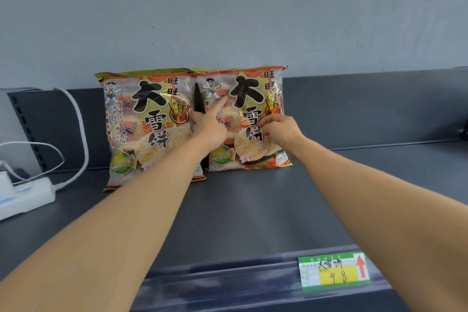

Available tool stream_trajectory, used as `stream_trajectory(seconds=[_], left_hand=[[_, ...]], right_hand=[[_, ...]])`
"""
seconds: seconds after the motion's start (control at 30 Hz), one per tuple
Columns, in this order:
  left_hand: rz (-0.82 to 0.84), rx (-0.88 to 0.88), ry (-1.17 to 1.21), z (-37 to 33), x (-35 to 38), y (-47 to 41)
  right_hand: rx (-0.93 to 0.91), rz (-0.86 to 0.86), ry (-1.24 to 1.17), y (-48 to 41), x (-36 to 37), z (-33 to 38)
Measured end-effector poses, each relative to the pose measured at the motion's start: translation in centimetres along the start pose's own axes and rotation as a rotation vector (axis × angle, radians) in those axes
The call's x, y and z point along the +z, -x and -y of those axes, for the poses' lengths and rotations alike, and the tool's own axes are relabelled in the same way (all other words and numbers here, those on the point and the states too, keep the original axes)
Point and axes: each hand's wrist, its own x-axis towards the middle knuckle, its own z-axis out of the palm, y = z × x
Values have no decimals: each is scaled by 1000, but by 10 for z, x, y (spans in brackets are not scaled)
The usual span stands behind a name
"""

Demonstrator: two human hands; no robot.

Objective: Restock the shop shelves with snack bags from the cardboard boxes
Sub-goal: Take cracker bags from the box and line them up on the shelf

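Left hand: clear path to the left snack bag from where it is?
Probably yes. The left hand rests at the seam between the two bags, right beside the left snack bag. Nothing stands between them; the shelf in front is bare.

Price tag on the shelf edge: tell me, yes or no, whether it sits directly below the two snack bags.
No. The price tag sits on the front rail well to the right of the two snack bags, which stand further left at the back.

– What can be read on the two snack bags (152, 126) (247, 119)?
– Each shows 旺旺 and large 大雪饼.
– And the shelf's near-edge price tag (333, 271)?
– Handwritten 大雪饼, "9 8", beside a red arrow.
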Motion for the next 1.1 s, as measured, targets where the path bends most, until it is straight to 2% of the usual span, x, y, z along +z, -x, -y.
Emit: stream_trajectory(seconds=[0.17,0.43,0.63,0.87,1.1], left_hand=[[-66,6,-20,-2,0,-1],[-45,59,-45,-8,-7,13],[-114,139,-142,-32,-8,49],[36,359,-147,-82,32,116],[364,579,20,-141,135,212]], right_hand=[[-27,-61,150,12,-3,7],[-126,-168,267,37,-12,16],[-272,-183,434,60,-20,24],[-382,-189,733,104,-91,8],[-211,-400,879,197,-238,-53]])
